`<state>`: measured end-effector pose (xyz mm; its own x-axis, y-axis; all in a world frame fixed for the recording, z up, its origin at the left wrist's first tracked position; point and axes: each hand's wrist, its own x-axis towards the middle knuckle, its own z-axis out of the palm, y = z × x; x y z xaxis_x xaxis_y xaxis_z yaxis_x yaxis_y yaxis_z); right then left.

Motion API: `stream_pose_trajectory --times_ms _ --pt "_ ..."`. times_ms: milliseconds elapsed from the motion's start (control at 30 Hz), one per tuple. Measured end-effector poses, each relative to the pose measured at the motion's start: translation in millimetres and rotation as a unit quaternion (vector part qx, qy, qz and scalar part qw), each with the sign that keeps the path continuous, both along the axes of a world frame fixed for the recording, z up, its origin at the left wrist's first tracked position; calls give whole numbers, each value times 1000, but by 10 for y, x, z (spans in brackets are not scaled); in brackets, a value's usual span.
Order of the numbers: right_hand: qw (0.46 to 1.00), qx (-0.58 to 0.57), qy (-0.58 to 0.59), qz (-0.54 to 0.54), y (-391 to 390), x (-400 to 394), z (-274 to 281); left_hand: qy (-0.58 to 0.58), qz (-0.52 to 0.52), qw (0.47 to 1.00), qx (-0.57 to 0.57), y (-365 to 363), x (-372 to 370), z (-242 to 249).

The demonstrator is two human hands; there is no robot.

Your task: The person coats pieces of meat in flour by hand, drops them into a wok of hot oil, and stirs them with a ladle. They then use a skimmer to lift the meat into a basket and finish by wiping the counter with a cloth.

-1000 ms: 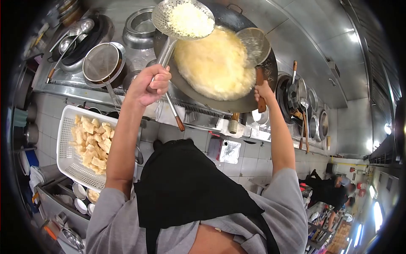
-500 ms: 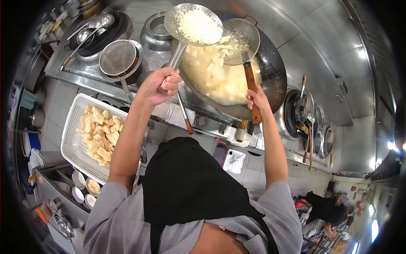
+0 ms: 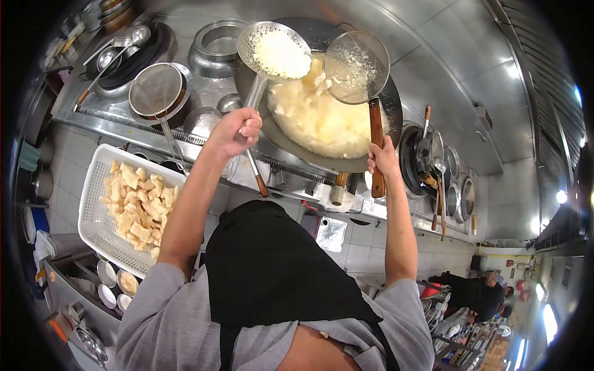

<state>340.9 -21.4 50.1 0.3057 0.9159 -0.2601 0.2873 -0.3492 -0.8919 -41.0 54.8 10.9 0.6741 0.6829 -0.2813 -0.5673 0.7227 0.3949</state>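
My left hand [image 3: 236,132] is closed around the metal handle of a perforated skimmer [image 3: 246,49]. Pale crumbs [image 3: 281,55] lie heaped in its bowl, which is over the left side of a large wok [image 3: 394,102]. In the wok, pale yellow oil foams [image 3: 331,127] around light pieces. By its wooden handle [image 3: 376,117], my right hand [image 3: 385,159] grips a round mesh strainer [image 3: 352,55] over the wok's far right part. Some crumbs cling to the mesh. The skimmer and the strainer are a little apart.
A white perforated basket [image 3: 93,204] with pale fried pieces stands at the left. On the stove are a sieve on a pot [image 3: 156,89], a lidded metal pot [image 3: 216,49] and a ladle [image 3: 229,103]. More woks and utensils [image 3: 427,161] are on the right. A person [image 3: 476,294] is far behind.
The mesh strainer has moved right, away from the skimmer, and fewer pieces show beneath it. The whole view has shifted slightly, bringing another ladle into sight.
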Motion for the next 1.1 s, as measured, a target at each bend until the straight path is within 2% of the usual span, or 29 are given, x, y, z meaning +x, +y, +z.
stream_pose_trajectory --times_ms 167,333,433,467,500,533,567,600,667,733,767,833,900,933,967,1000,1067,1100 --pt "997 1 72 -35 -108 1 162 96 36 994 36 -363 263 -113" --pt "994 28 102 -34 -301 -96 379 81 46 996 4 -359 621 -196" --pt "997 68 -35 -9 -435 -178 476 59 23 998 20 -241 877 -297" --pt "997 71 -31 -9 -451 -173 408 70 18 997 1 -209 974 -275" --pt "964 141 -224 -11 -453 -186 287 80 12 997 -17 -183 1053 -249" --pt "890 204 -407 -14 -451 -232 208 84 12 996 -12 -161 1120 -219" --pt "907 53 -413 -57 -448 -372 213 86 -4 996 -13 -134 1179 -185" --pt "895 54 -442 -27 -443 -355 72 88 -23 996 -16 -126 1218 -169" --pt "891 33 -453 17 -389 -318 -93 51 -40 998 -13 -32 1248 -196" --pt "894 28 -447 24 -385 -327 -56 -14 -73 995 -61 90 1223 -258" --pt "897 58 -437 19 -375 -322 -39 21 -66 997 -27 99 1224 -275" --pt "901 84 -426 13 -393 -297 5 4 -74 997 -38 140 1184 -300" --pt "922 126 -365 -34 -409 -182 116 -14 -78 996 -51 154 1093 -307" --pt "919 165 -355 -37 -426 -96 168 -67 -92 991 -65 134 1022 -282" --pt "931 159 -325 -46 -433 36 181 -121 -106 984 -79 97 946 -223" --pt "941 152 -296 -56 -438 189 206 -121 -107 984 -82 -5 828 -168" --pt "960 121 -243 -70 -486 448 294 -168 -92 981 -18 -253 617 62" --pt "970 121 -203 -65 -499 523 318 -168 -96 981 -22 -241 634 123"
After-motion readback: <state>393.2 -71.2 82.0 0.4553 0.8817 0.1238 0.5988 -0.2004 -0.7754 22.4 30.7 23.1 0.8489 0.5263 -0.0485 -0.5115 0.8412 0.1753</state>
